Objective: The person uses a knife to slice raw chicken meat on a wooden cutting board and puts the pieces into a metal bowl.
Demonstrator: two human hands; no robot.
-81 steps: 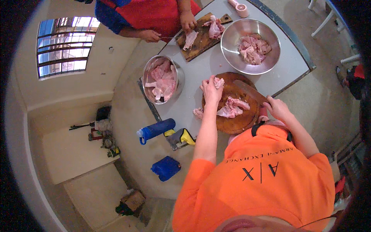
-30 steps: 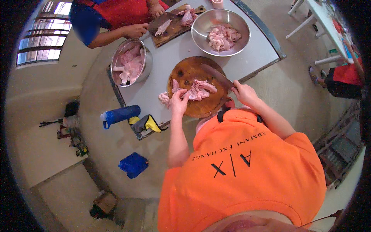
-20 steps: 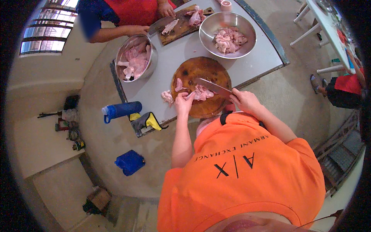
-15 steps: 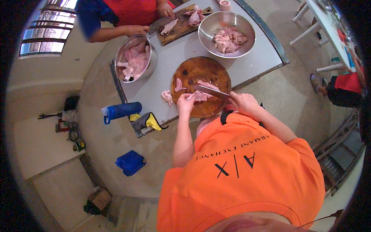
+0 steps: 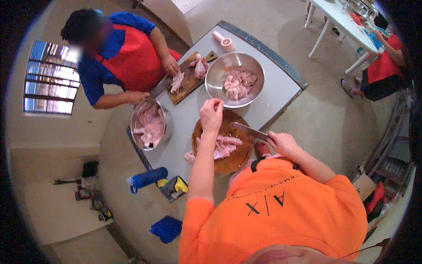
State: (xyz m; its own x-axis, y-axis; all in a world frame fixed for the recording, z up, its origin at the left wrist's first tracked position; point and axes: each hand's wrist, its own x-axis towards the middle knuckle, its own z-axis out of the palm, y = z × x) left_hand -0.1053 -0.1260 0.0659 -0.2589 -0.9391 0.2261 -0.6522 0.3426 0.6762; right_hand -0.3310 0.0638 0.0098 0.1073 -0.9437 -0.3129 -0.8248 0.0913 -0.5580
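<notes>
My right hand [image 5: 283,144] grips the handle of a knife [image 5: 249,130], its blade pointing left over the round wooden cutting board [image 5: 226,166]. On that board lie cut pieces of raw chicken [image 5: 227,147], partly hidden by my left forearm. My left hand [image 5: 211,115] is raised over the board's far edge, beside the near rim of a large steel bowl [image 5: 216,75]. Its fingertips are pinched together; what they hold, if anything, is too small to make out. Pale pink chicken pieces [image 5: 239,84] lie in the bowl. A whitish scrap [image 5: 190,156] sits at the board's left edge.
Across the table [image 5: 272,79], a co-worker's hand [image 5: 171,66] touches chicken on a rectangular board [image 5: 188,90]. A second steel bowl [image 5: 168,125] holds larger chicken pieces. A blue bottle [image 5: 149,177] and grey-yellow gloves [image 5: 173,188] lie front left. A pink handheld fan [image 5: 227,43] lies behind.
My left hand has left the chicken on the board and moved away from me to the large bowl. The knife is lifted off the meat. The whole view has shifted.
</notes>
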